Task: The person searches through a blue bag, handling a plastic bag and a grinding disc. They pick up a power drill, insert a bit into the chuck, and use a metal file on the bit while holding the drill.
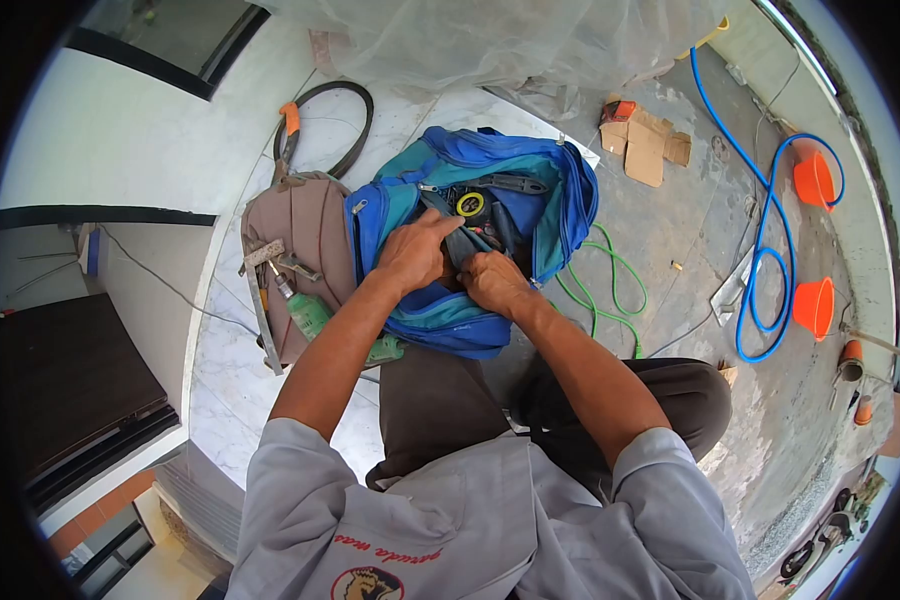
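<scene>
An unzipped blue and teal bag (475, 338) lies in front of my knees. Both hands reach into its opening. My left hand (415, 252) has its fingers closed at the near left side, by a dark grey, strap-like piece (458, 245). My right hand (497, 282) is curled into a fist at the lower end of that same piece. Just beyond the fingers sits a round yellow-rimmed black item (470, 204), and a dark grey tool (513, 184) lies behind it. The bag's depths are partly hidden by my hands.
A brown bag (300, 225) with a green tool (308, 315) on it stands left, a black strap loop (370, 110) behind. Rightward lie a green cable (610, 270), torn cardboard (646, 150), a blue hose (770, 200) and orange buckets (813, 308). Plastic sheeting (510, 40) hangs ahead.
</scene>
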Available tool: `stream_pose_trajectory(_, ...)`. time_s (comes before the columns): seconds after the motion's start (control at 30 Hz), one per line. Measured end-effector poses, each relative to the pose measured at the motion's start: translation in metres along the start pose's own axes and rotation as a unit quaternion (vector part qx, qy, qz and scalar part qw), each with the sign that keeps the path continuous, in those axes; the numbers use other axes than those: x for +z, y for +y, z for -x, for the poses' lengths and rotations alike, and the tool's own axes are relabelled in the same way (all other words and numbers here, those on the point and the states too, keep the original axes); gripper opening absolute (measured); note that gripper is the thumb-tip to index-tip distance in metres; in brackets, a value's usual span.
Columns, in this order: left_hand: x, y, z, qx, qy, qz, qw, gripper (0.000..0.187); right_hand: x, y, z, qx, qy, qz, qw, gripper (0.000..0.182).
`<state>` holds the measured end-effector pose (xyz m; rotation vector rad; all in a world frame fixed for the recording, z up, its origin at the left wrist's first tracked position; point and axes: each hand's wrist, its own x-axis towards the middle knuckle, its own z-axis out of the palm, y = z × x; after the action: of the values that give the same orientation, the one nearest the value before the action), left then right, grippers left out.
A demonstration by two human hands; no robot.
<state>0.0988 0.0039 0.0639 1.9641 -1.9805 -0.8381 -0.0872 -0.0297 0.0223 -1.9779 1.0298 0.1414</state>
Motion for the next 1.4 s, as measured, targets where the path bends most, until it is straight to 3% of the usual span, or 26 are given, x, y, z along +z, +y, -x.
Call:
stream_pose_trajectory(0.13,0.019,-0.019,0.004,-0.018,-0.015,-0.101,0.995,0.038,-0.001,0.009,-0.003,-0.049,-0.021,-0.07,0.996,0.024)
stream_pose_trajectory(0.23,0.03,-0.025,0.006,-0.03,-0.043,-0.156,0.986,0.027,-0.005,0.013,-0.003,-0.026,-0.041,-0.087,0.995,0.023)
stream_pose_trajectory(0.33,0.033,-0.036,0.014,0.018,-0.039,-0.156,0.987,0.015,-0.015,0.038,-0.017,0.042,0.167,-0.072,0.982,0.022)
stream_pose_trajectory(0.53,0.025,-0.039,0.016,0.077,-0.075,-0.13,0.986,0.008,-0.043,0.085,-0.022,0.129,0.317,-0.119,0.932,0.02)
stream_pose_trajectory(0.73,0.022,-0.039,0.013,0.093,-0.094,-0.136,0.982,0.01,-0.048,0.074,-0.02,0.12,0.271,-0.106,0.949,0.021)
stream_pose_trajectory(0.93,0.026,-0.04,0.014,0.082,-0.122,-0.146,0.978,0.01,-0.03,0.076,-0.023,0.101,0.022,0.005,0.995,0.03)
stream_pose_trajectory(1.1,0.019,-0.028,0.005,0.024,-0.191,-0.162,0.968,0.013,-0.012,0.059,-0.01,0.059,-0.075,0.058,0.994,0.041)
stream_pose_trajectory(1.17,0.016,-0.015,-0.001,0.03,-0.119,-0.138,0.983,0.017,0.006,0.064,-0.011,0.008,-0.101,0.093,0.99,0.039)
stream_pose_trajectory(1.27,0.027,-0.005,-0.017,0.051,-0.06,-0.109,0.991,0.021,-0.017,0.026,-0.002,0.042,-0.208,0.149,0.966,0.037)
stream_pose_trajectory(1.4,0.034,0.018,-0.03,0.043,-0.051,-0.085,0.994,0.024,0.005,0.043,-0.006,0.018,-0.19,0.173,0.966,0.035)
